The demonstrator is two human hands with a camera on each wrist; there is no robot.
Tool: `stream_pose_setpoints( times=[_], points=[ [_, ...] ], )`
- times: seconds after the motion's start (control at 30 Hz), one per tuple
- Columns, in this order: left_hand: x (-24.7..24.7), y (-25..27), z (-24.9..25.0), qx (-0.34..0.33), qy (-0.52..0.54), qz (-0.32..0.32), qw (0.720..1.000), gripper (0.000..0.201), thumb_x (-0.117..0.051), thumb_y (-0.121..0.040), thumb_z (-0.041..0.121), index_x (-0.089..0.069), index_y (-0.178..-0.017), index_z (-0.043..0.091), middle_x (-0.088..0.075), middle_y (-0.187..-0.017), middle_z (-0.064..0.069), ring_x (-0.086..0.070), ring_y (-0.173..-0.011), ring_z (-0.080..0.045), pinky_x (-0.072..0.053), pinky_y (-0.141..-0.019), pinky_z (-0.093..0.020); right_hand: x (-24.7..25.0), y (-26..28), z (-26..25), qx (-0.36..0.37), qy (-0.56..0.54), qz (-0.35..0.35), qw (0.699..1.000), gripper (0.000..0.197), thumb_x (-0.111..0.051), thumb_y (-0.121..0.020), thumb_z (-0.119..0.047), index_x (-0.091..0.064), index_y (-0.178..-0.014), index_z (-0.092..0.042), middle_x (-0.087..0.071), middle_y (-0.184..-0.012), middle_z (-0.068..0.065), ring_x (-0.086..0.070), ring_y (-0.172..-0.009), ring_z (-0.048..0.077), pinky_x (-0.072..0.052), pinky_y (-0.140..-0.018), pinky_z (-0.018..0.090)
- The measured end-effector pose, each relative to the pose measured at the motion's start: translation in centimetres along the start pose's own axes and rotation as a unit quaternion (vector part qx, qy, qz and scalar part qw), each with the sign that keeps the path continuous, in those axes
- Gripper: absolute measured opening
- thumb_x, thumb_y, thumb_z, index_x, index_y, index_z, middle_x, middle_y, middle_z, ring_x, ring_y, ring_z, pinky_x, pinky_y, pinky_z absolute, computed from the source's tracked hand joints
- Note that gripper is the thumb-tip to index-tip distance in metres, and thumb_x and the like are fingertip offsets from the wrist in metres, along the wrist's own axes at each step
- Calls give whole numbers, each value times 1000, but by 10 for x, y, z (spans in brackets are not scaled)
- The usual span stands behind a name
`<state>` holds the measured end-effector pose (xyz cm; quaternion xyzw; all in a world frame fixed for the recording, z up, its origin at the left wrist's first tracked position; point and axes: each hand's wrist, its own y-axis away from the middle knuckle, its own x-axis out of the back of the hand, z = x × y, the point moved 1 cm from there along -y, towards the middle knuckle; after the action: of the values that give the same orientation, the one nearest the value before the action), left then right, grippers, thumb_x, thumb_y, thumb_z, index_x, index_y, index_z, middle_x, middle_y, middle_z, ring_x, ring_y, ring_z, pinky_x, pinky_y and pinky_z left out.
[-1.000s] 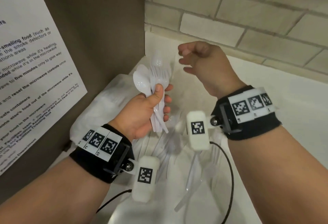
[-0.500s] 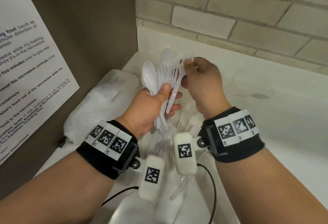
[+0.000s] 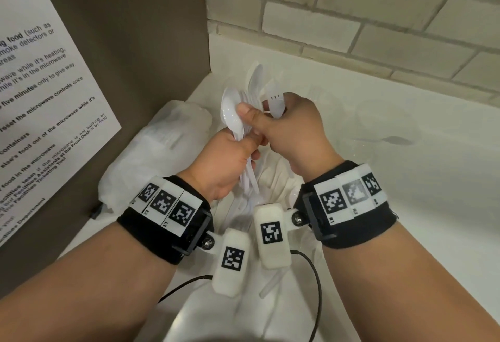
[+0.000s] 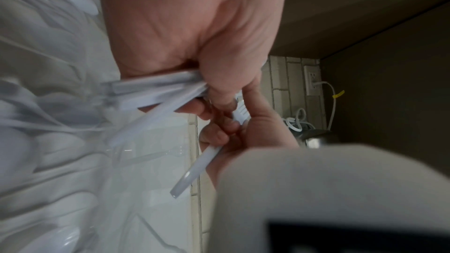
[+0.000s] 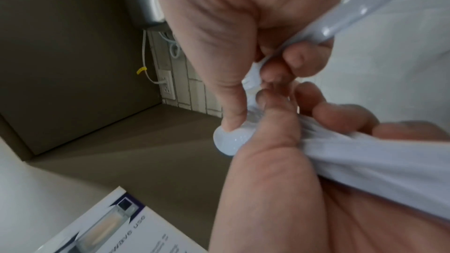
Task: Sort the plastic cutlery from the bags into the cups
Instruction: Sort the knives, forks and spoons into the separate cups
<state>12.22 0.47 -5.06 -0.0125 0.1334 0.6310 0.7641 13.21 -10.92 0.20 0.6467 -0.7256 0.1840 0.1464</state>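
My left hand (image 3: 243,149) grips a bundle of white plastic spoons and forks (image 3: 238,114) by their handles, heads pointing up. My right hand (image 3: 270,122) is pressed against it and holds one white fork (image 3: 276,100), its thumb lying across a spoon bowl in the bundle. The left wrist view shows the gripped handles (image 4: 158,88) and the fork's handle (image 4: 194,170) sticking out of my right fist. The right wrist view shows that fork handle (image 5: 353,14), the spoon bowl (image 5: 228,141) under my thumb and the bundle (image 5: 365,153). An open bag of cutlery (image 3: 270,192) lies beneath both hands.
A second filled plastic bag (image 3: 162,152) lies at the left against a brown panel with a printed notice (image 3: 40,98). Clear cups (image 3: 378,119) stand faintly visible on the white counter (image 3: 433,206) at the right. A brick wall (image 3: 351,17) closes the back.
My right hand came down and left from its raised position with a fork and now presses against the bundle, thumb on a spoon. The left hand kept its grip.
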Motion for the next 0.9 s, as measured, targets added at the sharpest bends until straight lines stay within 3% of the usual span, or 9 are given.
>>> stream_pose_setpoints(
  times=[0.1,0.2,0.3,0.4,0.5,0.63,0.73,0.8,0.9],
  points=[
    [1,1,0,-3,46,-31,998,20,-57,-93,32,-64,-99,14,-61,-71,9,-46,-65,-10,-41,-65,-28,0,0,-1,-12,-37,-21,999,35,-71,-83,-38,-63,-83,-4,-64,-67,4,-60,-56,14,-44,-52,26],
    [1,2,3,9,93,-46,995,32,-53,-85,42,-63,-99,15,-63,-71,7,-50,-62,-9,-43,-65,-28,-1,0,-1,-20,-46,-19,999,31,-62,-89,-31,-63,-85,0,-67,-73,12,-62,-62,19,-45,-57,30],
    [1,0,5,37,117,-32,992,29,-46,-98,38,-62,-98,15,-63,-67,5,-51,-63,-11,-46,-59,-29,-4,-2,1,1,-22,6,1000,22,-57,-91,-26,-63,-89,-5,-69,-81,11,-68,-75,27,-55,-67,40],
    [0,-1,5,41,123,-30,991,29,-44,-101,35,-62,-111,15,-64,-75,2,-52,-67,-12,-46,-58,-26,-7,-2,2,26,7,16,1000,17,-58,-89,-20,-63,-94,-5,-69,-86,10,-68,-79,29,-57,-76,45],
    [-1,0,6,34,120,-27,992,26,-44,-101,30,-63,-109,13,-66,-77,1,-59,-69,-11,-48,-60,-25,-6,-1,3,22,-3,18,1000,17,-60,-87,-19,-63,-94,-4,-69,-84,9,-67,-78,27,-57,-74,44],
    [2,0,8,35,114,-38,992,26,-44,-102,29,-65,-114,21,-67,-89,-3,-64,-75,-16,-54,-65,-29,-2,1,4,9,-55,74,996,13,-53,-93,-16,-52,-92,-3,-64,-67,-10,-60,-64,6,-47,-62,24],
    [6,0,7,29,99,-32,994,27,-41,-103,24,-67,-108,18,-65,-77,0,-61,-65,-17,-54,-62,-29,4,2,-2,11,-102,134,986,12,-49,-90,-27,-46,-88,-15,-60,-76,8,-64,-70,25,-55,-68,42],
    [8,1,4,32,75,-31,996,26,-42,-103,23,-67,-104,17,-60,-72,1,-56,-61,-16,-52,-58,-27,15,1,-8,13,-154,132,979,5,-48,-89,-23,-44,-86,-22,-58,-83,7,-67,-69,32,-58,-66,51],
    [8,4,-1,31,43,-81,995,26,-43,-102,24,-67,-107,17,-59,-74,3,-54,-60,-12,-50,-60,-26,33,-6,-19,21,-202,113,973,14,-47,-92,-5,-45,-90,-18,-54,-82,7,-63,-48,23,-57,-51,39]
  ],
)
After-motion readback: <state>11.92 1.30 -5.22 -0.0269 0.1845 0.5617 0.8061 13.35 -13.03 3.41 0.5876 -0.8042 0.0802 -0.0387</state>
